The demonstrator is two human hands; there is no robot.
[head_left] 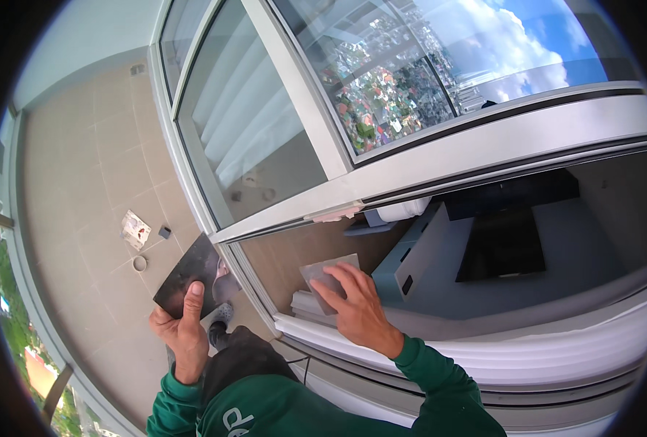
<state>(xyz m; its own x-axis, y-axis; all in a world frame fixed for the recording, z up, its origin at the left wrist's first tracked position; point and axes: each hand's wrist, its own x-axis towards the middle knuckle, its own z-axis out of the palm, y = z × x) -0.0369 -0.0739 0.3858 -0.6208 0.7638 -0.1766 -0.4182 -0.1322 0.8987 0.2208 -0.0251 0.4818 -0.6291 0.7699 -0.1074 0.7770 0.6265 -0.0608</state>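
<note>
Head view: the left hand (183, 339) clamps a dark sheet (183, 275), its long axis slanting up-right; apart, to its right, the right hand (363, 309) grips a grey pad (311, 272).

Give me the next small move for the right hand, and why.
Likely best: raise the right hand with its flat grey square to the pinkish patch on the white frame. In this view the patch sits just above the square, and the left hand grips a dark sheet.
</note>
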